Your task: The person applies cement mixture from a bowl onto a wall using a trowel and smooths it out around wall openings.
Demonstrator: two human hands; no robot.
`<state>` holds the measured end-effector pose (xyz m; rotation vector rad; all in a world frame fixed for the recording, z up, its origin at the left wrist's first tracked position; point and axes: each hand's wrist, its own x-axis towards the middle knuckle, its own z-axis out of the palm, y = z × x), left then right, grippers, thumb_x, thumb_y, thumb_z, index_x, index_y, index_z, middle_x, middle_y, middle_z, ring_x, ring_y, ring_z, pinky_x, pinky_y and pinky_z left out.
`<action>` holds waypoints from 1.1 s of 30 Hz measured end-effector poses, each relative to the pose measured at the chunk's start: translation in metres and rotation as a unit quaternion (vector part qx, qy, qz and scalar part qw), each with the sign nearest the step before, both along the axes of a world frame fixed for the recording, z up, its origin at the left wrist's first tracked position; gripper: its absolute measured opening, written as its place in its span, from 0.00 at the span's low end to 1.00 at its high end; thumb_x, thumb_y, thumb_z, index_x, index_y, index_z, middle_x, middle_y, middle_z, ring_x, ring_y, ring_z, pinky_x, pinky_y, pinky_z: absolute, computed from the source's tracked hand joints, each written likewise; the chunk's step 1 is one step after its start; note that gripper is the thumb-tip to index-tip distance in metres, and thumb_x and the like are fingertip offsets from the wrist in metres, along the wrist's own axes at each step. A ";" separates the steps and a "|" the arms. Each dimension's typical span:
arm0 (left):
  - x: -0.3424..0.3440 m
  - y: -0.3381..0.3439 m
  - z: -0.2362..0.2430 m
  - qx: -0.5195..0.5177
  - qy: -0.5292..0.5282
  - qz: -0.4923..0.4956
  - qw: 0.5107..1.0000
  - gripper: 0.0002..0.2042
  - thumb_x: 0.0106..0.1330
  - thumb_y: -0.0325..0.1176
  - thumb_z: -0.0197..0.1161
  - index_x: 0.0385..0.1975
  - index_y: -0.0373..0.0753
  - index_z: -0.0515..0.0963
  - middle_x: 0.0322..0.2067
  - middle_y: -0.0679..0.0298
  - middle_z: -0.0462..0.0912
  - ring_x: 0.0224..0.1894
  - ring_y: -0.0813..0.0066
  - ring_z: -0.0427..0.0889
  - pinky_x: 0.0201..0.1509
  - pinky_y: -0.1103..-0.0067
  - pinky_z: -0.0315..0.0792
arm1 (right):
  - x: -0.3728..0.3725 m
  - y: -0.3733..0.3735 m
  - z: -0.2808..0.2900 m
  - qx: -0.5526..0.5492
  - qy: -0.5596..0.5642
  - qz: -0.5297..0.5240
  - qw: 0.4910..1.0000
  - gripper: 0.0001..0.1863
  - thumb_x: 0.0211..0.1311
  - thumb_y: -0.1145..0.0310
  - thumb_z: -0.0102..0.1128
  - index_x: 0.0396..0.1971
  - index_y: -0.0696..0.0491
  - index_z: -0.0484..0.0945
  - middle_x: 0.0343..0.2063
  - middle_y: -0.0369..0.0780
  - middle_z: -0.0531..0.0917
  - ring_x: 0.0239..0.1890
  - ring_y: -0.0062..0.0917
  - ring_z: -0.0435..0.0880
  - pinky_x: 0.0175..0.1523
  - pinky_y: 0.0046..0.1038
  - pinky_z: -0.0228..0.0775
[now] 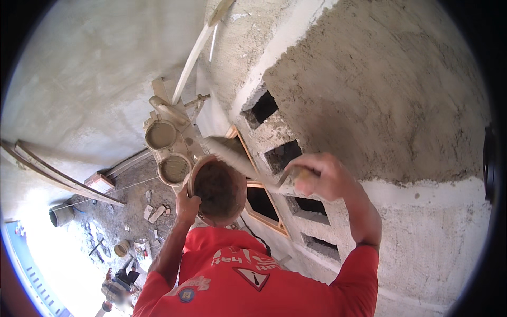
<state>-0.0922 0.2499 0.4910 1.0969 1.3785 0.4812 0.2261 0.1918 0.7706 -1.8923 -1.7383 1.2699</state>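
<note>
My left hand (187,206) grips the rim of a round mortar bucket (216,193) with dark, wet residue inside. In my right hand (327,177), the closed fingers hold a trowel (237,161) by its handle; its blade is smeared by motion and slants leftward across the bucket's upper part. Right of the trowel is a plastered wall (375,95) with rough mortar, a pale smooth band and several square openings (282,156).
Two mortar-filled buckets (161,134) stand on planks beside a leaning timber (193,63). A wood-framed opening (264,206) is low in the wall. Long boards (63,179) lie along the left wall. Below are rubble, pails (121,248) and another person (119,290).
</note>
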 end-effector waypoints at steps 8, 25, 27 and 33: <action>-0.010 -0.004 -0.031 0.056 0.064 -0.043 0.995 0.31 0.46 0.28 0.57 0.58 0.37 0.77 0.34 0.48 0.86 0.35 0.55 0.86 0.43 0.65 0.78 | 0.103 -0.010 0.019 0.170 -0.250 -0.429 0.851 0.20 0.69 0.56 0.57 0.52 0.55 0.75 0.28 0.38 0.80 0.25 0.21 0.78 0.30 0.27 0.73; 0.074 0.046 0.060 0.140 0.004 -0.168 0.976 0.31 0.50 0.30 0.57 0.61 0.39 0.75 0.42 0.40 0.84 0.48 0.43 0.83 0.55 0.61 0.74 | -0.011 -0.010 -0.152 0.034 -0.531 0.151 0.833 0.11 0.61 0.69 0.58 0.42 0.56 0.79 0.33 0.48 0.83 0.36 0.45 0.86 0.40 0.42 0.79; 0.080 0.049 0.074 0.150 -0.018 -0.178 0.972 0.31 0.51 0.30 0.57 0.61 0.40 0.75 0.43 0.40 0.84 0.50 0.44 0.83 0.56 0.61 0.73 | -0.011 -0.009 -0.154 -0.023 -0.522 0.150 0.839 0.13 0.61 0.73 0.55 0.46 0.56 0.78 0.35 0.49 0.83 0.40 0.45 0.85 0.43 0.43 0.79; 0.095 0.055 0.087 0.153 -0.046 -0.193 0.968 0.31 0.52 0.28 0.56 0.62 0.42 0.74 0.46 0.41 0.83 0.53 0.44 0.81 0.59 0.62 0.72 | 0.012 -0.040 -0.201 -0.044 -0.329 0.074 0.940 0.17 0.58 0.65 0.63 0.46 0.55 0.81 0.34 0.53 0.86 0.39 0.46 0.87 0.44 0.44 0.80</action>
